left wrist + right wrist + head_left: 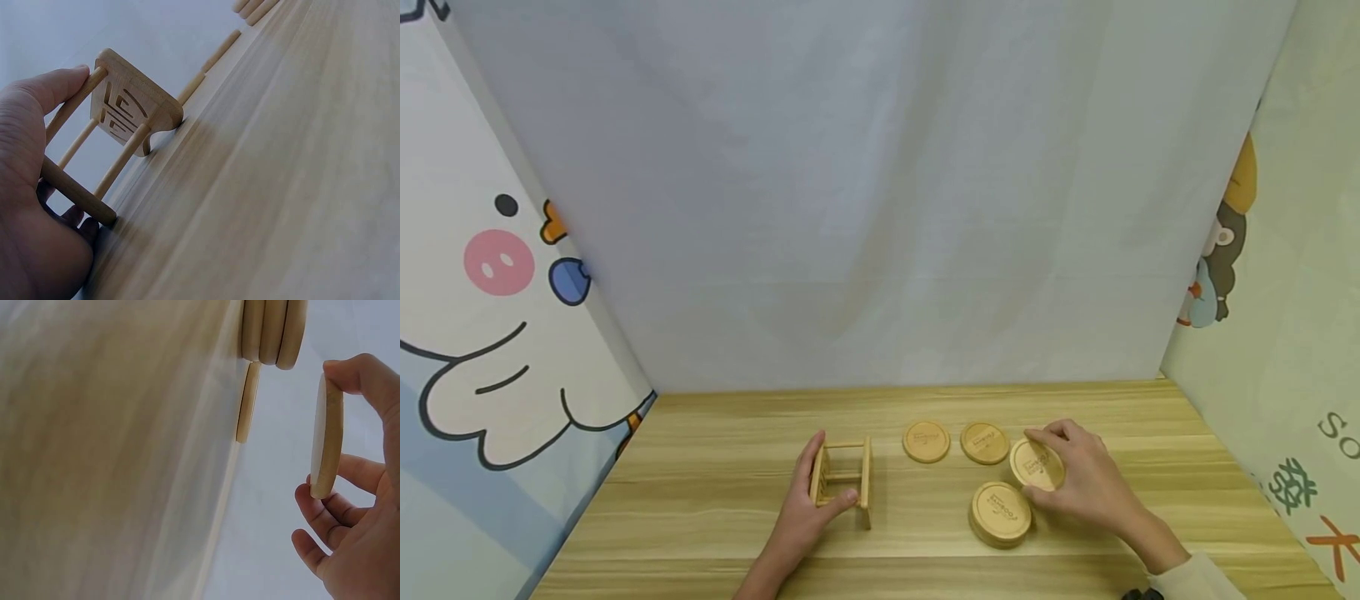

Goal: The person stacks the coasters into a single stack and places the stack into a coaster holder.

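Note:
My left hand [803, 508] holds a small wooden coaster rack [844, 477] that stands on the table. In the left wrist view the rack's end panel [134, 94] shows cut-out slots, and round rods join it to the other end. With thumb and fingers my right hand [1086, 475] pinches a round bamboo coaster [1037, 464] by its edge. From the right wrist the held coaster [327, 437] appears edge-on, above the table surface. Below it to the left sits a stack of coasters [1001, 513]. Two single coasters, one left [926, 442] and one right [985, 443], lie flat behind the stack.
The wood-grain table [737, 467] ends at a pale hanging cloth [880, 250] at the back. Printed cartoon panels stand at the left [497, 375] and right [1285, 350] sides.

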Demonstrator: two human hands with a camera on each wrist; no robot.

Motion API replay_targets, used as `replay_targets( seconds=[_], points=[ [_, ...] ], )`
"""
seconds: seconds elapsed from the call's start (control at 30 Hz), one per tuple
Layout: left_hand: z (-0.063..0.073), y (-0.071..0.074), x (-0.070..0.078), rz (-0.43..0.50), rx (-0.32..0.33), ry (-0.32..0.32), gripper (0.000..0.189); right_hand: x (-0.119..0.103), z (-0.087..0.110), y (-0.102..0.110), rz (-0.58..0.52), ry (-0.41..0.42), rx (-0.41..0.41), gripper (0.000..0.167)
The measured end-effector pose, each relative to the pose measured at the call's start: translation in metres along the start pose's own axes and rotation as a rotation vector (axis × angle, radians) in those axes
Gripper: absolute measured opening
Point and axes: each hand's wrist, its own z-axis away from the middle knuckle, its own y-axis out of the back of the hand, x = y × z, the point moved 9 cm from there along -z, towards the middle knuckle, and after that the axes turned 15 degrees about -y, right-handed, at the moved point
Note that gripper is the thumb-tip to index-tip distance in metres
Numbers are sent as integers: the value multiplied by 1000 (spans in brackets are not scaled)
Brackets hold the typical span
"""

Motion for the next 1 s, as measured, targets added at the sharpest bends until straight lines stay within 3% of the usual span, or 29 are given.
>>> replay_targets(
  seconds=[0.7, 1.0],
  points=[
    [-1, 1, 4, -30, 0, -40, 104, -5, 6, -2, -5, 11, 7, 73],
    [-1, 0, 2, -11, 1, -24, 106, -9, 9, -3, -14, 12, -7, 74]
  ],
)
